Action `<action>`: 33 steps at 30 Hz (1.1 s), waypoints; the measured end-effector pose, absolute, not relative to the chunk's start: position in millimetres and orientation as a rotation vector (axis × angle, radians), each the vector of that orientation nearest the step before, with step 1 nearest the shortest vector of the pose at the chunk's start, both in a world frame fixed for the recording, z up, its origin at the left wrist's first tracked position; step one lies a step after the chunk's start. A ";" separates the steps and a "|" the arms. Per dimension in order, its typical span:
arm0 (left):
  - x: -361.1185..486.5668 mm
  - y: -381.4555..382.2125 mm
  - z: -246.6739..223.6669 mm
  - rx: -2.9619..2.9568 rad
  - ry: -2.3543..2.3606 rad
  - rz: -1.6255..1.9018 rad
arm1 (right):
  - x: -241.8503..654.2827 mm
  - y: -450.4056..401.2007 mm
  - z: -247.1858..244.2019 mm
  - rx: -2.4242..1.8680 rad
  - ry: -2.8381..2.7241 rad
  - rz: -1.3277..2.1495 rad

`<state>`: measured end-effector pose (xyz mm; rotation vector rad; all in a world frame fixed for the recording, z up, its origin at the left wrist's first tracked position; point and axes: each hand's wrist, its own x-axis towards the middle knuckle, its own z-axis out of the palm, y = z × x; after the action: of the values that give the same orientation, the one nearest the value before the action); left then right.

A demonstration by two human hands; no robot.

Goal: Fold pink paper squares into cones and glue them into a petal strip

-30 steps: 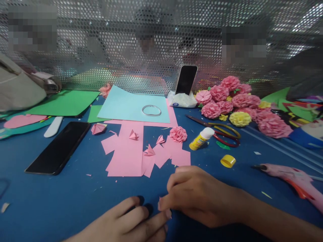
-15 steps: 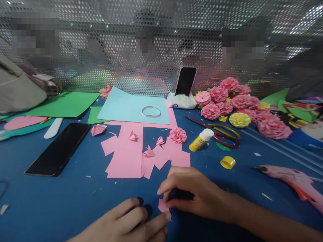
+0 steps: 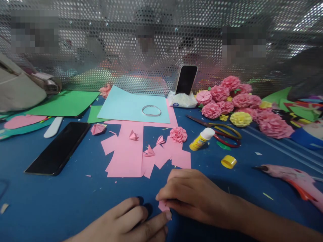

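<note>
A small piece of pink paper (image 3: 163, 205) lies low in front of me on the blue table, partly covered by my fingers. My right hand (image 3: 195, 195) pinches its upper right side, thumb and fingers together. From the left, my left hand (image 3: 131, 220) has a fingertip on the paper's lower edge, its other fingers curled; its thumb is hidden. Beyond them lie pink paper sheets (image 3: 127, 154) and cut squares. Folded pink paper pieces (image 3: 149, 152) and a ruffled pink paper flower (image 3: 178, 134) rest on and around these.
A glue stick (image 3: 202, 138), its yellow cap (image 3: 228, 162), scissors (image 3: 224, 131) and a pink glue gun (image 3: 290, 178) lie on the right. Pink paper flowers (image 3: 219, 97) are heaped behind. A black phone (image 3: 59, 148) lies left. A perforated metal screen (image 3: 121, 67) closes the back.
My right fingers have come down and closed together over the pink paper, narrowing the gap above the thumb. My left hand stays in place.
</note>
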<state>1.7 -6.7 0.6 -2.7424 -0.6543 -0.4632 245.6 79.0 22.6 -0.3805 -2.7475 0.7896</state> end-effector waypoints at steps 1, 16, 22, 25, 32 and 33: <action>1.6 -6.9 0.8 -2.743 -0.656 -0.467 | 245.7 78.3 22.8 -0.382 -2.747 0.788; 2.8 -5.3 -9.5 -2.726 -0.640 -0.564 | 245.2 74.1 18.8 -0.345 -2.754 0.733; 1.8 -6.2 -8.3 -2.740 -0.638 -0.534 | 246.5 76.5 19.1 -0.319 -2.770 0.689; 1.9 -7.1 -8.7 -2.759 -0.638 -0.525 | 246.9 78.0 19.4 -0.295 -2.778 0.649; 2.8 -6.6 -9.9 -2.744 -0.646 -0.558 | 246.6 79.9 21.3 -0.203 -2.824 0.583; 3.0 -6.5 -10.6 -2.742 -0.649 -0.560 | 246.8 79.9 21.2 -0.195 -2.827 0.580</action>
<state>3.0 -6.5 -10.6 -2.7420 -0.6490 -0.5602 246.8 79.9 21.2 -0.1953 -2.8271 0.5798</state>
